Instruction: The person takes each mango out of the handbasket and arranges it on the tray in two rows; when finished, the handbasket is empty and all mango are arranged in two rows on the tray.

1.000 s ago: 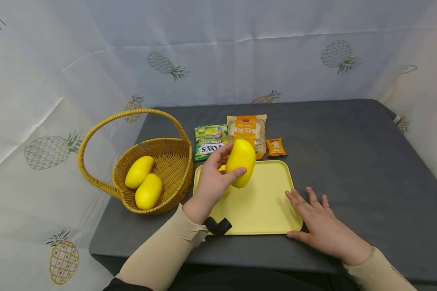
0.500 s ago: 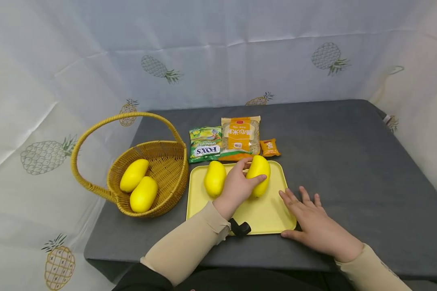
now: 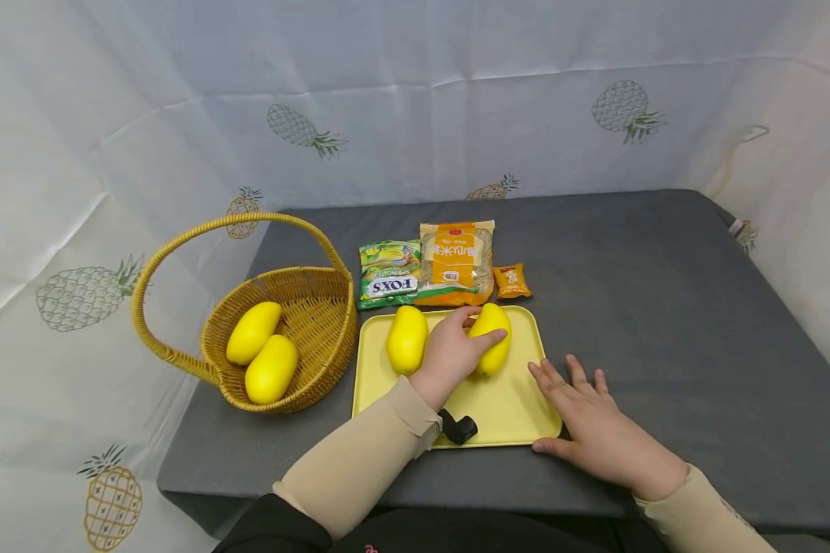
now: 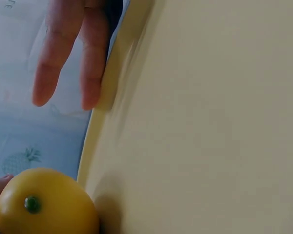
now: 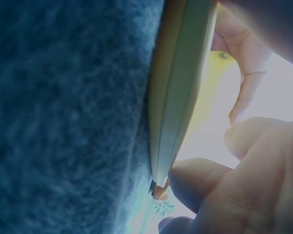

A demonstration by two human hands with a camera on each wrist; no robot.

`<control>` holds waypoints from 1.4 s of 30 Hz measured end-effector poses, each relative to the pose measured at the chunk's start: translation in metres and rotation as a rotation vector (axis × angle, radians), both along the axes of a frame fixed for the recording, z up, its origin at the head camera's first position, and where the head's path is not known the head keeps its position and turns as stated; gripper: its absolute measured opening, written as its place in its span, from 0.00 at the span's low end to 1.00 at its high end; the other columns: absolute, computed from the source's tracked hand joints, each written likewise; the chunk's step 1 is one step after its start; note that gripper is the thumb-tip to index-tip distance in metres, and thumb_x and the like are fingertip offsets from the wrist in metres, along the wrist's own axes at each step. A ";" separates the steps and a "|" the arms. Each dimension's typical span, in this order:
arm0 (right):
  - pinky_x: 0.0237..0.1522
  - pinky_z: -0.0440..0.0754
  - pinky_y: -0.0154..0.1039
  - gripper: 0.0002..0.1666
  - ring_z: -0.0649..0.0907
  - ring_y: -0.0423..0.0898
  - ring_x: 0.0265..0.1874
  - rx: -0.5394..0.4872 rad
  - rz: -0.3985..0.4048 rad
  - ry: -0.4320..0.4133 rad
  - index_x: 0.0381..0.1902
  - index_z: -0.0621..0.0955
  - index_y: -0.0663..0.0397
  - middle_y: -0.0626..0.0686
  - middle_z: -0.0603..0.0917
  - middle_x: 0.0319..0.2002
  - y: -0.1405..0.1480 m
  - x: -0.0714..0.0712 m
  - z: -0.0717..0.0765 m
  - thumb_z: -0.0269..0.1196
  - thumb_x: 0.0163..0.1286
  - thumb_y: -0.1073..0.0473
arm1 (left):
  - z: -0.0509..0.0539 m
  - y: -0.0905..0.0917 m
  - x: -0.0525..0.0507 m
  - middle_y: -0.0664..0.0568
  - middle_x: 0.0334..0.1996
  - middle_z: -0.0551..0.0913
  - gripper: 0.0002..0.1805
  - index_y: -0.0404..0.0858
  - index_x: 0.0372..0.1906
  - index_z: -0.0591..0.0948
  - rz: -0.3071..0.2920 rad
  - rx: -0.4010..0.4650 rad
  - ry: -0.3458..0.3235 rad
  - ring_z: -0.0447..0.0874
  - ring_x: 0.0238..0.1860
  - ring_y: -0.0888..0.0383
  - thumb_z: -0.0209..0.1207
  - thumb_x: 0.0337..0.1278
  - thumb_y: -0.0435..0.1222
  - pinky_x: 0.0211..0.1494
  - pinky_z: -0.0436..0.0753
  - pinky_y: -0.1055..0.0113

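On the yellow tray (image 3: 508, 411), my left hand (image 3: 449, 353) holds a yellow mango (image 3: 493, 361) between thumb and fingers. A second mango (image 3: 406, 342) lies on the tray just left of that hand. In the left wrist view the held mango (image 4: 53, 207) shows its green stem end at the lower left, with a fingertip touching it. My right hand (image 3: 590, 430) lies spread at the tray's right edge, its fingertips by the rim. The right wrist view shows fingers of that hand beside the tray rim (image 5: 183, 92).
A wicker basket (image 3: 332, 361) with a tall handle stands at the left, holding two mangoes (image 3: 254, 332). Behind the tray lie a green FOX'S bag (image 3: 390, 273), a larger orange-and-clear bag (image 3: 456, 261) and a small orange packet (image 3: 512, 281). All rest on a grey-covered table (image 3: 629, 292).
My left hand has carried the mango rightward and down onto the tray, uncovering the other mango there. Over the last half second it has barely moved. The right hand has stayed at the tray's edge.
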State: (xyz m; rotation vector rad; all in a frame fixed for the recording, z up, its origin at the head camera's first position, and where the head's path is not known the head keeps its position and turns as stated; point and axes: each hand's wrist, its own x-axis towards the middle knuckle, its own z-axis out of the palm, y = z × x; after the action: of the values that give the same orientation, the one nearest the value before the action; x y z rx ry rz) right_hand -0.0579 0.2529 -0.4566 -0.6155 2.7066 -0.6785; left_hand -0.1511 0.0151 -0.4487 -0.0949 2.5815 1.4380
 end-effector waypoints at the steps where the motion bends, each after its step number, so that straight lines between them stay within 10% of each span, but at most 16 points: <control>1: 0.76 0.44 0.87 0.68 0.47 0.79 0.86 -0.001 0.000 -0.001 0.92 0.56 0.43 0.62 0.60 0.88 0.000 0.000 0.000 0.81 0.64 0.40 | 0.000 0.000 0.000 0.45 0.66 0.87 0.38 0.46 0.76 0.80 0.002 -0.004 -0.001 0.85 0.63 0.48 0.73 0.68 0.57 0.67 0.86 0.51; 31: 0.76 0.43 0.86 0.68 0.47 0.81 0.85 -0.014 0.002 0.005 0.92 0.56 0.44 0.64 0.58 0.88 0.000 0.003 0.001 0.81 0.65 0.41 | 0.002 -0.016 0.019 0.43 0.75 0.79 0.44 0.45 0.84 0.70 -0.053 -0.045 0.017 0.79 0.72 0.46 0.72 0.71 0.55 0.76 0.78 0.47; 42: 0.76 0.42 0.87 0.69 0.47 0.82 0.85 -0.011 -0.002 -0.007 0.92 0.55 0.46 0.65 0.58 0.88 -0.002 0.003 0.000 0.81 0.64 0.40 | 0.022 -0.030 0.035 0.43 0.77 0.76 0.47 0.46 0.86 0.67 -0.086 -0.106 0.040 0.84 0.65 0.46 0.72 0.70 0.55 0.70 0.83 0.49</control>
State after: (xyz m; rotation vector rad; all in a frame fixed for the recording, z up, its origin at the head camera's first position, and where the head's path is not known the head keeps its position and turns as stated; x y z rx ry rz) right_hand -0.0551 0.2513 -0.4563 -0.6127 2.6994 -0.6951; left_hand -0.1164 -0.0145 -0.4264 0.0306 2.6587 1.2868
